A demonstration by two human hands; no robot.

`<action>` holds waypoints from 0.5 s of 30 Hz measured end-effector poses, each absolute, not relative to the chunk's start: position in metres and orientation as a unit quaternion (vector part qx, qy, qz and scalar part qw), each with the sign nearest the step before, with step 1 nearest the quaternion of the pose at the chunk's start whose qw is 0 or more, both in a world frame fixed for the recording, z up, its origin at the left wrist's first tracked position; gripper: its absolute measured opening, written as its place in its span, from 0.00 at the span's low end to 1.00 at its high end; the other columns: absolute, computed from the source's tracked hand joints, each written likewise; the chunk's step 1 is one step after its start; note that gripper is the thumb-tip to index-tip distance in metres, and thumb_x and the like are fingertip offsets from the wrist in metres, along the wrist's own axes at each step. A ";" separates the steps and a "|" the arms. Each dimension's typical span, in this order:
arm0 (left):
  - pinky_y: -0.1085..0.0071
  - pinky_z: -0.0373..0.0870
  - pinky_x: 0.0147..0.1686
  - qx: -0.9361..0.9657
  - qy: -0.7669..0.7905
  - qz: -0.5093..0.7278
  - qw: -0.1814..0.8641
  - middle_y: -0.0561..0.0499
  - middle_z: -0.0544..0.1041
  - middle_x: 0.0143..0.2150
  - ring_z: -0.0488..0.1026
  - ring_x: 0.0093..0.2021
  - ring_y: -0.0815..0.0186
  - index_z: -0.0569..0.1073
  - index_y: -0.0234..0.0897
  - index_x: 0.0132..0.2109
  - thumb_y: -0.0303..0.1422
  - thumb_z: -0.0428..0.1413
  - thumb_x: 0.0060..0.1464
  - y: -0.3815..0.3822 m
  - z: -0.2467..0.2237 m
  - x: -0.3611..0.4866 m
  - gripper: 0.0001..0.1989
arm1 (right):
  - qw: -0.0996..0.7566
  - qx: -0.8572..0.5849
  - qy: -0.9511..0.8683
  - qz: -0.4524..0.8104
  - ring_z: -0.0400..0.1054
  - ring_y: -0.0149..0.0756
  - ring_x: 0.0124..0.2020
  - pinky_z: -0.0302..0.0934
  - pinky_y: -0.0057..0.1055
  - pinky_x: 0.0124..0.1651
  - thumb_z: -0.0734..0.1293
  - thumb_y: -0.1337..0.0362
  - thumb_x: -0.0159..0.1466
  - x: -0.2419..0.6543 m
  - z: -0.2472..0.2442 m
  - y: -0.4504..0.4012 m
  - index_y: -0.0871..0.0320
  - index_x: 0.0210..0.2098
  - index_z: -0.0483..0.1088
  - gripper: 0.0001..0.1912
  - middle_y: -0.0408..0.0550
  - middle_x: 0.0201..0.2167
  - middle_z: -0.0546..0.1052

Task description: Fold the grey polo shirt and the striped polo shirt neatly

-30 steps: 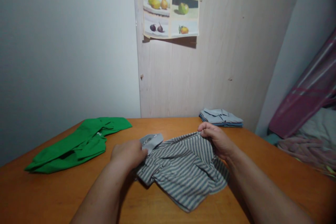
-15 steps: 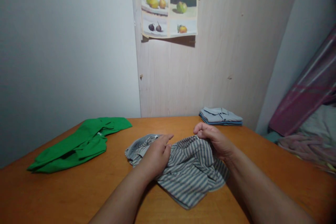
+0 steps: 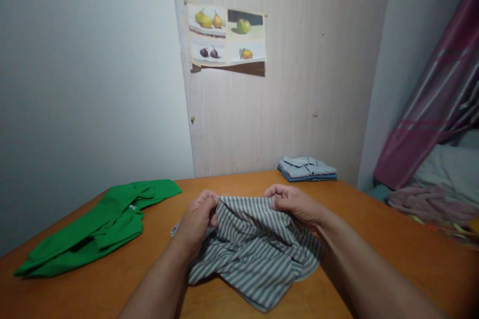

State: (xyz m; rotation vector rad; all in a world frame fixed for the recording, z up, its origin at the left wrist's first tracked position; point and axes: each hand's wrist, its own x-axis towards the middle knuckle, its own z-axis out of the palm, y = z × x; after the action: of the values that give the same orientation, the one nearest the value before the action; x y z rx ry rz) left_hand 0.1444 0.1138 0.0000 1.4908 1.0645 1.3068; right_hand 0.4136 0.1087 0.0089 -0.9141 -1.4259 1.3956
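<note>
A blue-grey and white striped cloth garment [image 3: 250, 244] is stretched between my two hands, its top edge raised and nearly straight. My left hand [image 3: 200, 219] pinches the upper left corner between thumb and fingers. At the upper right, my right hand [image 3: 292, 203] grips the same edge, thumb on the near side. The lower part of the garment lies crumpled on the orange-brown table [image 3: 149, 279]. Some of its left side is hidden behind my left hand.
A green garment [image 3: 93, 229] lies loosely on the table at the left. Folded shirts [image 3: 307, 168] form a small stack at the back right. Fruit pictures [image 3: 226, 35] hang on the wall. A pink curtain [image 3: 419, 104] and rumpled fabrics [image 3: 441, 204] are at the far right.
My left hand has gone from lying open on the striped garment to pinching its edge. That edge is now lifted and pulled taut between both hands. The view has shifted slightly.
</note>
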 end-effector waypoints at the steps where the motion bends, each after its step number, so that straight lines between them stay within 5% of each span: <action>1: 0.77 0.55 0.22 0.590 0.424 0.541 0.424 0.60 0.63 0.18 0.58 0.19 0.72 0.66 0.39 0.32 0.41 0.52 0.55 0.114 0.004 0.140 0.10 | 0.448 -0.384 -0.586 0.555 0.64 0.28 0.26 0.52 0.25 0.28 0.73 0.68 0.49 0.415 0.008 0.110 0.59 0.37 0.73 0.15 0.40 0.26 0.74; 9: 0.77 0.52 0.18 0.538 0.461 0.602 0.367 0.61 0.61 0.19 0.55 0.19 0.73 0.66 0.39 0.29 0.41 0.54 0.53 0.116 0.011 0.122 0.11 | 0.488 -0.425 -0.586 0.488 0.58 0.27 0.22 0.46 0.26 0.25 0.72 0.67 0.50 0.425 0.006 0.119 0.57 0.29 0.69 0.08 0.37 0.20 0.68; 15: 0.76 0.54 0.20 0.535 0.457 0.611 0.362 0.60 0.60 0.20 0.56 0.20 0.72 0.64 0.39 0.28 0.40 0.54 0.54 0.120 0.007 0.117 0.12 | 0.554 -0.349 -0.511 0.556 0.60 0.29 0.24 0.50 0.26 0.27 0.74 0.64 0.52 0.429 0.003 0.125 0.57 0.30 0.67 0.12 0.38 0.22 0.69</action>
State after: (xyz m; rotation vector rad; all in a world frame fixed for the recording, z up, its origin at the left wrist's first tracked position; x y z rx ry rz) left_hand 0.1169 0.1200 0.0068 1.3786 1.1761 1.5749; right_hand 0.4286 0.1251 0.0031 -0.8256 -1.2082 1.3145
